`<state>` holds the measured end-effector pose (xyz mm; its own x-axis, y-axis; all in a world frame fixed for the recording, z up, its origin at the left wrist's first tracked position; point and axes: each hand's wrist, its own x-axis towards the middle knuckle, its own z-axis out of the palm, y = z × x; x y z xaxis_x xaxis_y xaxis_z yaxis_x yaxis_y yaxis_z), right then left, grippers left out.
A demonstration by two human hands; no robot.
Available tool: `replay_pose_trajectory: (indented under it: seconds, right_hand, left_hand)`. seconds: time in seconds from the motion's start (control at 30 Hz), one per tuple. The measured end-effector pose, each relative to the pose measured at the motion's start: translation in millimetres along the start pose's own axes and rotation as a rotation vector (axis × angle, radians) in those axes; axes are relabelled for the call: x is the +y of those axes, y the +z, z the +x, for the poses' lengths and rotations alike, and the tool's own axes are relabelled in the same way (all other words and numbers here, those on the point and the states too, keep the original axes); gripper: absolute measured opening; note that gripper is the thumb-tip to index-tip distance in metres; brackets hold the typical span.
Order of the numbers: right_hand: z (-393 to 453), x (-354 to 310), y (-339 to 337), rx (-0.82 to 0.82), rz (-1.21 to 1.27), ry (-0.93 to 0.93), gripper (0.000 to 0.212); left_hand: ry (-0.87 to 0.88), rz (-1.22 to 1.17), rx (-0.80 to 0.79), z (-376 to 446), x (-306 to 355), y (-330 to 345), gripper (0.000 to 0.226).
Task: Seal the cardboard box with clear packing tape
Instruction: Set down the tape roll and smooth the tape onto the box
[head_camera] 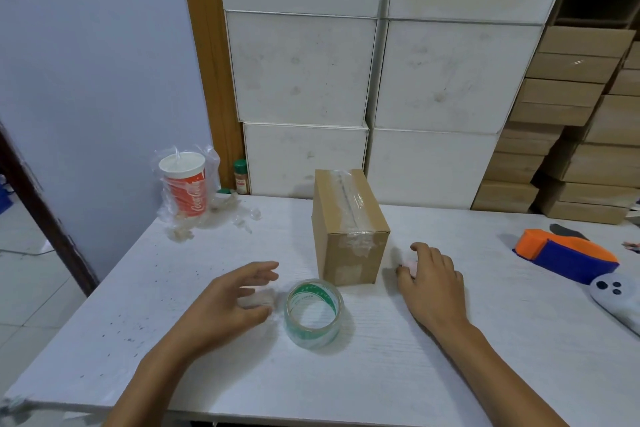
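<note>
A small brown cardboard box (349, 229) stands upright in the middle of the white table (450, 357). Clear tape runs along its top seam and wrinkles down its front face. A roll of clear packing tape (313, 312) with a green-printed core lies flat just in front of the box. My left hand (225, 302) hovers left of the roll, fingers spread and blurred, with a faint translucent scrap by the fingertips. My right hand (431, 284) rests palm down right of the box, thumb and fingers closed around a small pink object (412, 265) that is mostly hidden.
A red-and-white paper cup in a plastic bag (185, 184) and crumpled tape scraps (180, 232) sit at the table's back left. An orange-and-blue object (568, 256) and a white controller (616, 302) lie at the right edge. White boxes are stacked behind the table.
</note>
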<state>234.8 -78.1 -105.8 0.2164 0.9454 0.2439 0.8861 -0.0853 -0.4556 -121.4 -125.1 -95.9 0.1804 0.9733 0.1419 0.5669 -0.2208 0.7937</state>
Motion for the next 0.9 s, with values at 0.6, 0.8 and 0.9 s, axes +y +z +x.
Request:
replay_pose_trajectory:
  seconds: [0.6,0.8,0.9]
  right_hand:
    - [4,-57,-46,0.015,0.331,-0.540,0.046]
    - [15,-47,-41,-0.011,0.348,-0.512,0.046]
    - [16,-49,-45,-0.032,0.355,-0.500,0.048]
  left_hand:
    - [0.432,0.306,0.223,88,116,46,0.034]
    - [0.438,0.285,0.202,91,103,47,0.031]
    - [0.447,0.276,0.195,93,101,47,0.032]
